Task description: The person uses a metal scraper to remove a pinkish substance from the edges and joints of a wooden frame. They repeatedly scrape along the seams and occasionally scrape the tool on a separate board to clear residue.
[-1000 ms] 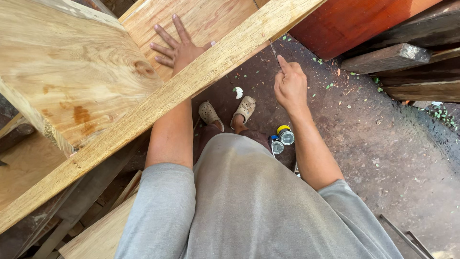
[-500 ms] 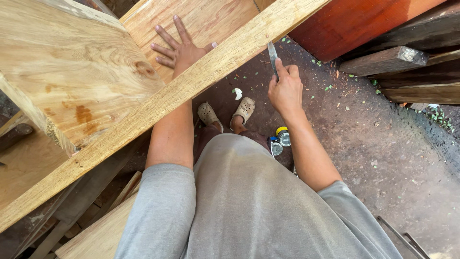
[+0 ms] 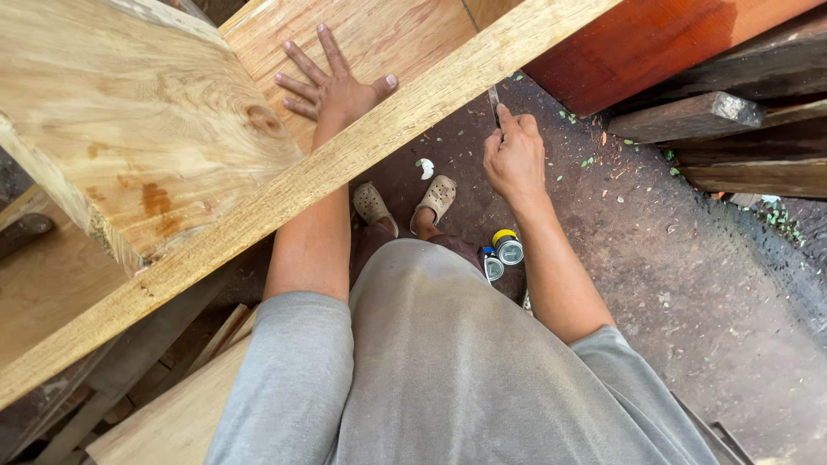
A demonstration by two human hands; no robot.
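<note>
Grey shirt (image 3: 448, 379) fills bottom centre; two small tins (image 3: 502, 254) on dirt floor (image 3: 689, 284) just beside sandalled feet (image 3: 405, 205), centre frame

Right hand (image 3: 514, 159), upper centre-right, fist clamped on thin metal blade (image 3: 494, 102); tip at lower edge of long pale plank (image 3: 284, 194) crossing frame diagonally

Risk: blade may skid off hard edge toward wrist or feet below; a backward step may tip tins

Left hand (image 3: 332, 86), upper centre, fingers spread flat on pale board (image 3: 379, 34) beyond plank, gripping nothing; board may shift under lean

Plank: rough-sawn, light yellow, coarse straight grain
</note>
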